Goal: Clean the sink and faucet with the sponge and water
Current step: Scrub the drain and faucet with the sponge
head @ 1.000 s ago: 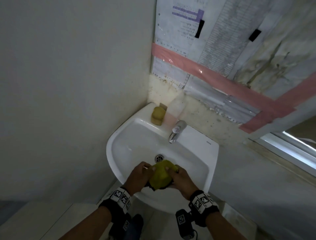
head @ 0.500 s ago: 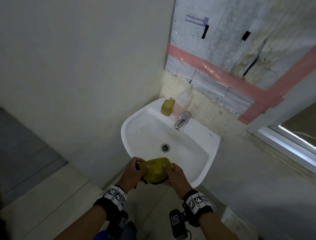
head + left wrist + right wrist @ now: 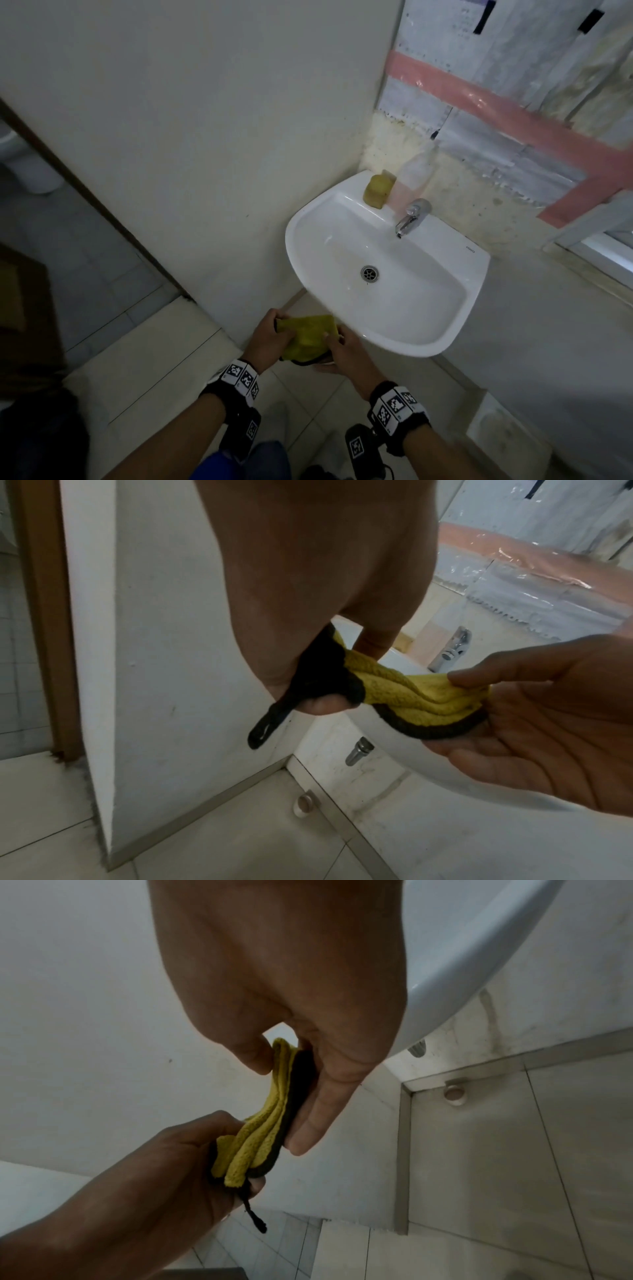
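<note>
Head view: both hands, left hand and right hand, pinch the folded yellow cloth, now withdrawn below the sink front rim; wiping likely finished.

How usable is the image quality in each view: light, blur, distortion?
Head view: dim, darkest at lower left, wide-angle bend in the wall lines, sink and faucet sharp enough. Left wrist view: brighter, cloth crisp, glare on the pink tape. Right wrist view: dim and soft, right hand fills the frame.
</note>
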